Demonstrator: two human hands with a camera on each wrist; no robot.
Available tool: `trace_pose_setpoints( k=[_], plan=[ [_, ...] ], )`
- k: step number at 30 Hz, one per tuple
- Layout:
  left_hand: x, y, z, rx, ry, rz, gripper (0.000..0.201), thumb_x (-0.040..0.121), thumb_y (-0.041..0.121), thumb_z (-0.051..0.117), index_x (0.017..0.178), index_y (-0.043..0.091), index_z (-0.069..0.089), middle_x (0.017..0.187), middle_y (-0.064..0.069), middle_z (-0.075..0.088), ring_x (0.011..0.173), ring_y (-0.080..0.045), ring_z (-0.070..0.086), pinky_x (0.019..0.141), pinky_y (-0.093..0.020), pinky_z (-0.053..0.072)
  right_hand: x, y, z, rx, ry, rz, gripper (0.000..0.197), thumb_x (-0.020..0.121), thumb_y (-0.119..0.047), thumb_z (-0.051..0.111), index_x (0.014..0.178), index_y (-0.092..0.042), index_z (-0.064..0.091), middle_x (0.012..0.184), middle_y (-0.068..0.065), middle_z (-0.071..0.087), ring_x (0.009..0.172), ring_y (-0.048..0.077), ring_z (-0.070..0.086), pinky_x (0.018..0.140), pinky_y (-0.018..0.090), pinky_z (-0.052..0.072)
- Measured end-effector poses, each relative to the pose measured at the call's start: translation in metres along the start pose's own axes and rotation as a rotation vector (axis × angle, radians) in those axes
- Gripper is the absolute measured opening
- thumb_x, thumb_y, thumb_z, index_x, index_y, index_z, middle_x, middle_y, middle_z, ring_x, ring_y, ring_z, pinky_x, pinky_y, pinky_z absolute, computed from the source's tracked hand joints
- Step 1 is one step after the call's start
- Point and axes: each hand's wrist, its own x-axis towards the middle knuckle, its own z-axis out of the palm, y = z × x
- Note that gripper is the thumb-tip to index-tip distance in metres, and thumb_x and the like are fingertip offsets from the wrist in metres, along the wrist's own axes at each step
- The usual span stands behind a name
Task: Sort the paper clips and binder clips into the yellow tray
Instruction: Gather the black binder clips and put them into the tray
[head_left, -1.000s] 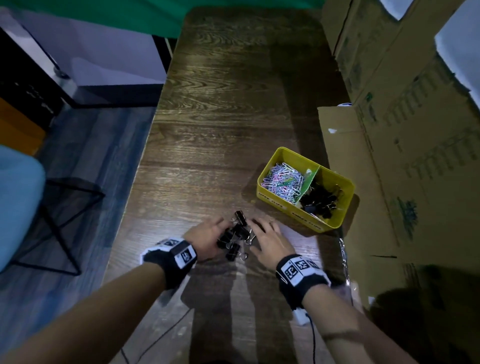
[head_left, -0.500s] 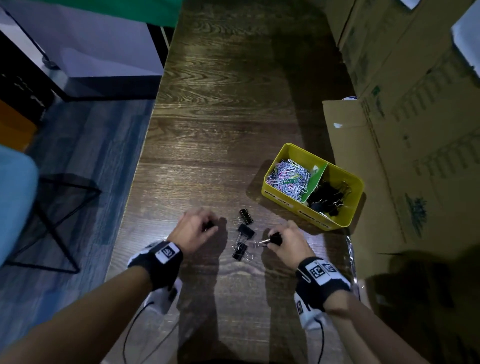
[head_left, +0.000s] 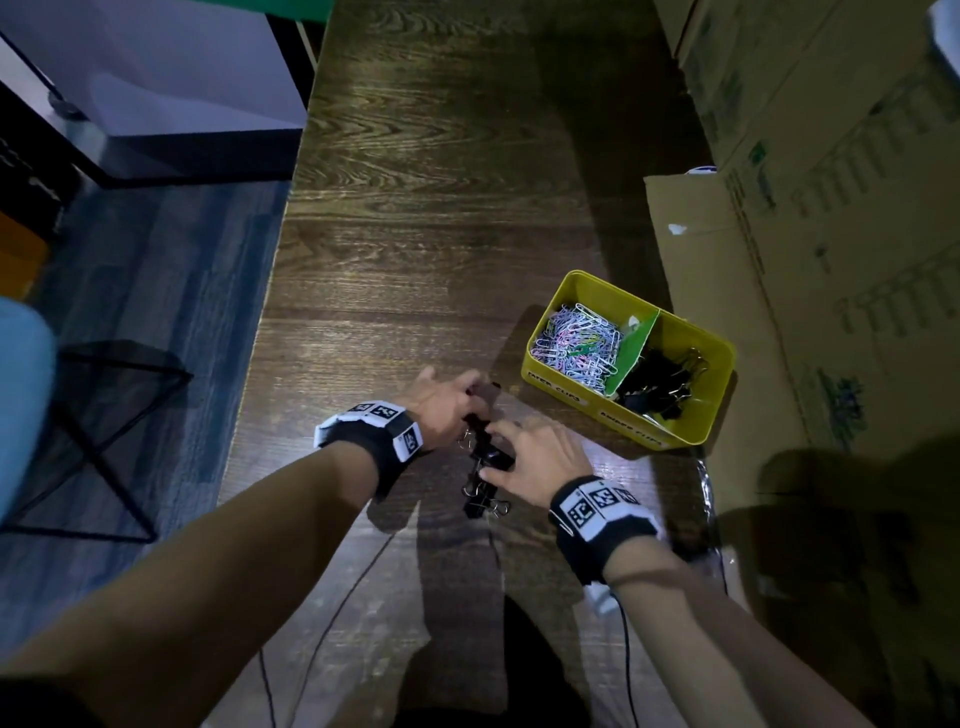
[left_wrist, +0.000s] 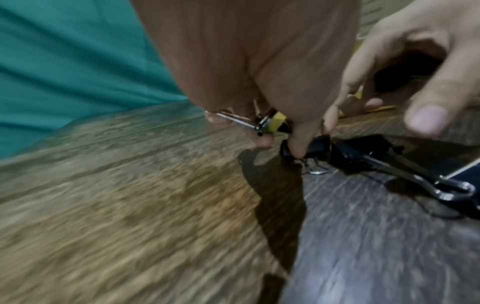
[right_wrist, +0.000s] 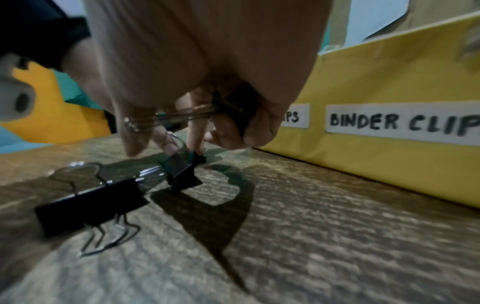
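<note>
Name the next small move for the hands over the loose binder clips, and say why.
Probably carry the gathered clips to the yellow tray, right compartment. Both the left hand and right hand already hold binder clips, and that side, labelled BINDER CLIPS, holds the black ones.

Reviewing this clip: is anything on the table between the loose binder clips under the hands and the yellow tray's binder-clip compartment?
Nothing visible does. Bare table separates the loose binder clips from the yellow tray; only its low front wall must be cleared. Both hands are already on the clips.
</note>
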Motion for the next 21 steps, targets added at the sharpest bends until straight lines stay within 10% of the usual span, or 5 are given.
trace_pose_setpoints(
  k=[5,10,13,17,21],
  plan=[
    [-0.019,-0.027,0.024,-0.220,0.152,-0.112,0.023,0.085,0.018,0.057,0.108,0.015,0.056,0.116,-0.003,0.055,0.100,-0.024,0.058,0.086,-0.039,0.042,0.010,-0.006,0.011,0.016,0.005,-0.003,0.049,0.085,-0.038,0.064,0.128,-0.022,0.047,0.126,0.013,0.055,0.108,0.032,0.059,0.089,0.043,0.050],
    [-0.041,-0.029,0.042,-0.941,0.380,-0.411,0.019,0.073,0.010,0.067,0.075,0.018,0.050,0.083,-0.008,0.063,0.063,-0.012,0.056,0.059,-0.028,0.045,0.012,-0.001,0.012,0.181,0.037,0.067,0.035,0.090,-0.027,0.059,0.122,-0.012,0.055,0.128,0.013,0.050,0.111,0.032,0.055,0.095,0.037,0.047],
    [-0.055,-0.003,0.041,-1.326,0.325,-0.364,0.026,0.080,-0.006,0.055,0.088,0.016,0.045,0.076,-0.004,0.058,0.050,-0.007,0.047,0.041,-0.018,0.036,0.008,0.008,0.004,0.369,0.075,0.170,0.027,0.090,-0.024,0.058,0.114,-0.011,0.060,0.119,0.012,0.058,0.102,0.027,0.061,0.089,0.029,0.049],
    [-0.064,0.025,0.046,-1.127,0.148,-0.205,0.037,0.080,-0.001,0.055,0.101,0.030,0.056,0.085,0.010,0.059,0.066,-0.003,0.052,0.064,-0.021,0.042,-0.009,0.023,-0.014,0.614,0.158,0.193,0.023,0.090,-0.021,0.057,0.114,-0.022,0.059,0.094,-0.003,0.066,0.078,0.016,0.060,0.071,0.020,0.044],
    [-0.060,0.054,0.057,-0.683,0.062,-0.084,0.060,0.067,0.065,0.064,0.119,0.045,0.043,0.122,0.009,0.058,0.102,-0.013,0.059,0.089,-0.033,0.048,-0.030,0.036,-0.022,0.925,0.179,0.242,0.016,0.093,-0.026,0.049,0.095,-0.034,0.063,0.083,-0.009,0.062,0.065,0.014,0.053,0.056,0.023,0.039]
  ],
)
